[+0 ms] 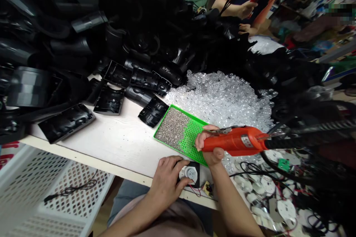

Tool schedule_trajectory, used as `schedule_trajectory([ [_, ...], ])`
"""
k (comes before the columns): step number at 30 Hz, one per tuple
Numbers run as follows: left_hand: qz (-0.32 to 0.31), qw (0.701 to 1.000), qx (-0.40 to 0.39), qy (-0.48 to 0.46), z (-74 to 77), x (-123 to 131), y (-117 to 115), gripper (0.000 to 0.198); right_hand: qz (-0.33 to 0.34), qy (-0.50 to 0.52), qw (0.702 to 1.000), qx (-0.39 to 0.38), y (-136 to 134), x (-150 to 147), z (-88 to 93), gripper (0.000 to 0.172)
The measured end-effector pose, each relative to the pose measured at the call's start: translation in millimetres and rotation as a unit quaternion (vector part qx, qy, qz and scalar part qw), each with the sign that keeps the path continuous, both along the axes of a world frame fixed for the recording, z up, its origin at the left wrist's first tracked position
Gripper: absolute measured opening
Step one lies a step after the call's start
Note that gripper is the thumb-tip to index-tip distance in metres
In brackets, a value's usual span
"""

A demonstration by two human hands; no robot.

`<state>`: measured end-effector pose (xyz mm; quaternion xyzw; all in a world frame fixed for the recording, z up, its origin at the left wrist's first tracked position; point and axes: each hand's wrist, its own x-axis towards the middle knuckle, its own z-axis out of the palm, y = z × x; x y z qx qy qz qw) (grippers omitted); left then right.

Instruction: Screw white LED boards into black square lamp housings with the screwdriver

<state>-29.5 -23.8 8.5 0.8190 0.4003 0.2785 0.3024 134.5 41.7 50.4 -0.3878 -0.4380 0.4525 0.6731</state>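
My right hand point(213, 152) is wrapped round an orange electric screwdriver point(236, 140), its front end over the green tray point(204, 122). Small metal screws point(172, 127) fill the left part of that tray and thin out to the right. My left hand point(167, 176) grips a white round motor part point(190, 173) between thumb and fingers, near the table's front edge. The part rests on a black block point(197, 166). Red wires point(195, 191) run from it beside a small yellowish circuit board point(207, 189). The screwdriver's tip is hidden by my right hand.
Clear plastic pieces point(222, 96) are heaped behind the tray. Black plastic shells point(68, 122) lie on the left and pile up at the back. White parts and wires point(268, 185) crowd the right. A white basket point(61, 189) stands front left. Another person's hand point(247, 9) shows at the back.
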Motion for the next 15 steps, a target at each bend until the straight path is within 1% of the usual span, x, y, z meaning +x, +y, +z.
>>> schedule_trajectory([
  [2,0.001,1.0,0.003,-0.003,0.3,0,0,0.036,-0.007,-0.011,1.0,-0.014,1,0,7.1,0.065],
  [5,-0.001,1.0,0.005,-0.003,-0.5,0,0,0.034,-0.044,-0.008,0.999,-0.012,-5,5,32.5,0.074],
  [7,-0.003,1.0,0.009,-0.004,-1.3,0,1,0.032,-0.054,0.01,0.998,0.008,-18,9,52.9,0.074],
  [9,-0.001,1.0,0.019,-0.007,-1.8,0,1,0.03,-0.05,0.022,0.998,0.014,-36,10,66.8,0.074],
  [11,0.0,1.0,0.029,-0.009,-1.9,0,2,0.029,-0.048,0.026,0.998,-0.003,-55,7,69.6,0.075],
  [13,0.0,0.999,0.033,-0.007,-1.8,1,2,0.029,-0.063,0.028,0.997,-0.023,-70,1,62.7,0.075],
  [15,0.002,0.999,0.037,-0.007,-2.1,1,2,0.028,-0.076,0.031,0.996,-0.027,-78,-5,52.4,0.075],
])
